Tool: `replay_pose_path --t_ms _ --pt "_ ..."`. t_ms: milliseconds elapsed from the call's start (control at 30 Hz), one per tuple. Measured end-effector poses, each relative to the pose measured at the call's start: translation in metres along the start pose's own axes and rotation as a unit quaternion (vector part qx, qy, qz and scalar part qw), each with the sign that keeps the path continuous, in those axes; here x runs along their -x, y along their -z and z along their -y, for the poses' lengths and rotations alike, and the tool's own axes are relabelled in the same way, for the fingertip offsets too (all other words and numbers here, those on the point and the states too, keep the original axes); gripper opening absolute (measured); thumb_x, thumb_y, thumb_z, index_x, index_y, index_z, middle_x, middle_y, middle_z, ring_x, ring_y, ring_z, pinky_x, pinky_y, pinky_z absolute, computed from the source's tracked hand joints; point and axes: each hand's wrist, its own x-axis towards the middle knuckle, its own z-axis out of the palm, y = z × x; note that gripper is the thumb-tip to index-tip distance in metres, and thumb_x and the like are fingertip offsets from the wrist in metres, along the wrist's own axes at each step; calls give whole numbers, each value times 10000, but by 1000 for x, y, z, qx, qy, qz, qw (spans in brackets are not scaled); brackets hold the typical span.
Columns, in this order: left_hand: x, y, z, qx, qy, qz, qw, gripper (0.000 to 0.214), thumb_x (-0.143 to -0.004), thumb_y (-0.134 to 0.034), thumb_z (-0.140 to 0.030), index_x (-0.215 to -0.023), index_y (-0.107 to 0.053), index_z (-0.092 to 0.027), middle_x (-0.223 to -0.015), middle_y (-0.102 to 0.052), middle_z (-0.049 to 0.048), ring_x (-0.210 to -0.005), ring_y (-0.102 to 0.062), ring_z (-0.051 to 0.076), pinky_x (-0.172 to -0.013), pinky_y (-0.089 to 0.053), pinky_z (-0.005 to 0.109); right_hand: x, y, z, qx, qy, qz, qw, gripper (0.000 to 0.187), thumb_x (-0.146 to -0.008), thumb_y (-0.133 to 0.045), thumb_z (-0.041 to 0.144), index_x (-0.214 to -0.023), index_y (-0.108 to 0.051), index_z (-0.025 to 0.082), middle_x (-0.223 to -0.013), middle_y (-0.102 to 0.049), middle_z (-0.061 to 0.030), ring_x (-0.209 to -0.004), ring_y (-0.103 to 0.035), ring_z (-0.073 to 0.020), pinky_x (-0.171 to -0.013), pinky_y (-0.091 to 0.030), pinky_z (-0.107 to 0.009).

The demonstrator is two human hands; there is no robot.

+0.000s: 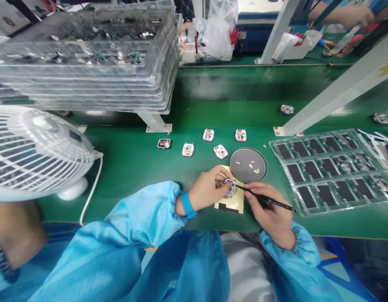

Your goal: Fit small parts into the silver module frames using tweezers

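Note:
My left hand (209,188), with a blue band at the wrist, grips a small silver watch case (231,187) between thumb and fingers. Black tweezers (266,198) are held in my right hand (271,212), their tip pointing left at the case's edge. Whether the tip touches the case or grips a part is too small to tell. Under the case lies a yellow sheet (239,205) with a black strip near its lower edge. Just beyond it, a round grey textured dish (249,165) bears several tiny pale pieces. More watch cases (188,149) lie scattered on the green bench.
Stacked clear trays (118,88) stand on a raised shelf at the back left. A white fan (39,151) with its cord occupies the left. On the right lies a clear compartment tray (332,172) of dark flat parts, near a slanted white post (339,84).

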Motion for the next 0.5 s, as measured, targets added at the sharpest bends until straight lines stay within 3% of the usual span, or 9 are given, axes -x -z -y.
replay_pose_path --t_ms 200,500 --pt "0 -1 0 4 -1 -10 1000 204 -850 -683 -261 -955 -525 -184 -773 -716 16 -629 -714 148 -567 -539 205 0 -2 0 4 -12 -9 1000 323 -773 -730 -6 -1002 -644 205 -1005 -737 -77 -945 -715 -230 -843 -595 -421" --pt "-1 -1 1 22 2 -12 1000 202 -842 -689 -248 -950 -532 -182 -819 -728 33 -675 -720 154 -613 -554 224 6 -2 -3 -41 -83 -30 995 194 -842 -710 90 -985 -638 200 -1009 -739 -88 -960 -726 -235 -866 -605 -443"
